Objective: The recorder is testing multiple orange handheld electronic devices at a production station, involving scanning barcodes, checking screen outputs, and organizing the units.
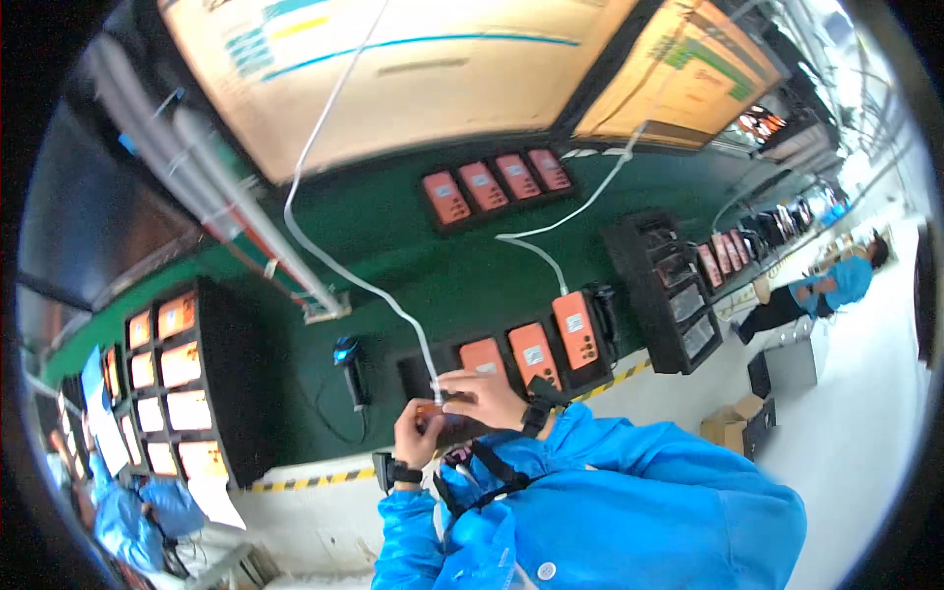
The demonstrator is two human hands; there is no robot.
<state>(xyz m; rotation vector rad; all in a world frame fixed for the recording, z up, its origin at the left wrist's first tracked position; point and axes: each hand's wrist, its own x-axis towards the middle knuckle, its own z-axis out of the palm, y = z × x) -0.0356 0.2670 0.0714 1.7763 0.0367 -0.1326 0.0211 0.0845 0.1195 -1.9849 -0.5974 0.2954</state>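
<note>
Between both hands, near the bench's front edge: a small orange-and-dark device (438,413). Left hand (415,433) fingers curled around its left end, holding it from below. Right hand (489,396) lies over its top, fingers bent down onto it; grip there partly hidden. White cable (393,305) comes down to the device at the fingertips and runs up across the green mat (442,261).

Just right of the hands, a dark tray (608,315) holds three orange devices (536,356); the rightmost has a second white cable (539,254) plugged in. Left of the hands, a black scanner (350,369) stands on the mat, its cord looping beside it. Farther back, a tray of four orange devices (497,182). Far left, a dark rack (221,379) of pale-faced units. Both wrists wear black bands; sleeves (629,492) blue. Another person (821,290) in blue stands well apart at right.
</note>
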